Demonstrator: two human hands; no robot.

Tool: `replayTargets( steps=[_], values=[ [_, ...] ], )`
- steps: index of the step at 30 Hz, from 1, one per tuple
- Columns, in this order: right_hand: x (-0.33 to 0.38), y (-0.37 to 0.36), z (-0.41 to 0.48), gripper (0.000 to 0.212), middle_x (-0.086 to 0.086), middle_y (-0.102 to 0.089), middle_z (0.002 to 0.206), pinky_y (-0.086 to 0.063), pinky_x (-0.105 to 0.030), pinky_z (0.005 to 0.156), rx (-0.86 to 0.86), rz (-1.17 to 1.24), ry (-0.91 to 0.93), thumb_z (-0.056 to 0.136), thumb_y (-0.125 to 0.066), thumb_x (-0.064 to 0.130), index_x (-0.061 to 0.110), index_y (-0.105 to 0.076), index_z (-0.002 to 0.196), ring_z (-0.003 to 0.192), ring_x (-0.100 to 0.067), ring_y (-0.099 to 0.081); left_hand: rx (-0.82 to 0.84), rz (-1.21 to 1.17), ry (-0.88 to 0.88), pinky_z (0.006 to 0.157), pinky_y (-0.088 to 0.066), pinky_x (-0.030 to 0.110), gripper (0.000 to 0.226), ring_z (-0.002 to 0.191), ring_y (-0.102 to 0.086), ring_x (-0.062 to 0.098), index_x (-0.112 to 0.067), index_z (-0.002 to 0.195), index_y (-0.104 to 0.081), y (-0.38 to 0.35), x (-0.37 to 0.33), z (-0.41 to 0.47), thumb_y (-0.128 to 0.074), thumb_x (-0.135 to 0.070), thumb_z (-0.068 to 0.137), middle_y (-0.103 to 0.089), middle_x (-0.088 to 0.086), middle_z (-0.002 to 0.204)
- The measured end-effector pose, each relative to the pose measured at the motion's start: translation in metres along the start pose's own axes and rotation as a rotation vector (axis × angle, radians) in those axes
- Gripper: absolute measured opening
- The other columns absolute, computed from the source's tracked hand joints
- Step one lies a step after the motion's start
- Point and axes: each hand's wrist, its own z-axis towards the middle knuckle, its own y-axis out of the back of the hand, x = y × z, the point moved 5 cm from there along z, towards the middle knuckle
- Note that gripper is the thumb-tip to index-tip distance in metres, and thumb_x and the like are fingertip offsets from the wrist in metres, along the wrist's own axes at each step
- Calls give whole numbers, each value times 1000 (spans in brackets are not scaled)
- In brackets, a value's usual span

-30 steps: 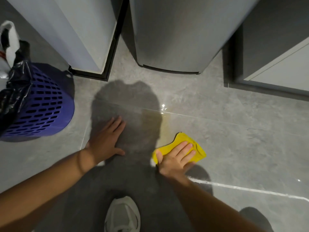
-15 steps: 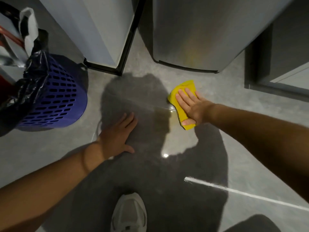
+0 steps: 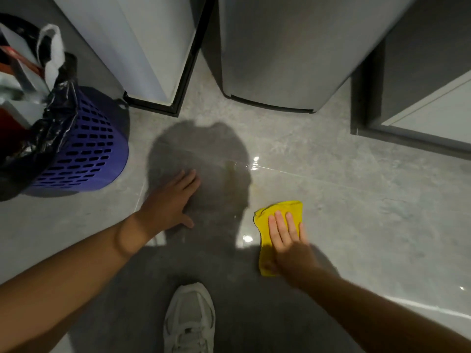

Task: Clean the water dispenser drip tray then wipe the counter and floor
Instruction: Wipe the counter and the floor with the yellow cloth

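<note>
A yellow cloth (image 3: 270,220) lies flat on the glossy grey tiled floor (image 3: 356,212). My right hand (image 3: 288,238) presses down on it with fingers spread flat. My left hand (image 3: 169,205) rests palm down on the floor to the left, fingers apart, holding nothing. A small wet patch (image 3: 239,165) glints on the tile seam farther ahead. The grey base of the water dispenser (image 3: 275,59) stands at the top centre; its drip tray is out of view.
A purple slotted basket (image 3: 84,154) lined with a black bag stands at the left. A white cabinet (image 3: 142,47) stands beside the dispenser, and a dark cabinet base (image 3: 407,98) at the right. My white shoe (image 3: 190,319) is at the bottom centre.
My right hand has dragged the yellow cloth back from near the dispenser base toward me and to the right. The left hand has stayed planted on the floor.
</note>
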Motion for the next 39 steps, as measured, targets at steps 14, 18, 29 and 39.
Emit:
replayTargets(
  steps=[14, 18, 29, 39],
  values=[
    [47, 47, 160, 118, -14, 20, 170, 5, -65, 120, 51, 498, -524, 89, -48, 75, 8, 18, 160, 155, -42, 18, -84, -1, 108, 126, -14, 48, 143, 160, -5, 31, -10, 165, -6, -18, 20, -1, -77, -78, 62, -3, 11, 174],
    [13, 82, 208, 114, -10, 30, 168, 9, -61, 121, 206, 151, -75, 92, -48, 72, 14, 23, 159, 153, -37, 25, -90, -27, 97, 126, -14, 47, 143, 160, -4, 31, -13, 165, -5, -20, 25, -2, -79, -77, 60, -1, 8, 175],
    [29, 86, 188, 128, -12, 8, 172, 0, -54, 125, 266, -693, 892, 77, -62, 77, 13, 8, 163, 157, -39, 3, -47, -54, 46, 127, -17, 42, 138, 160, 0, 25, -9, 165, -2, -13, 34, -15, -82, -67, 68, 1, 7, 175],
    [10, -6, -27, 126, -24, -27, 165, -38, -64, 112, 110, 14, -57, 65, -87, 57, 1, -24, 159, 150, -50, -25, -40, 26, 120, 123, -25, 50, 129, 159, -12, 34, -10, 164, -16, -11, 20, -35, -83, -66, 68, -10, 13, 173]
  ],
)
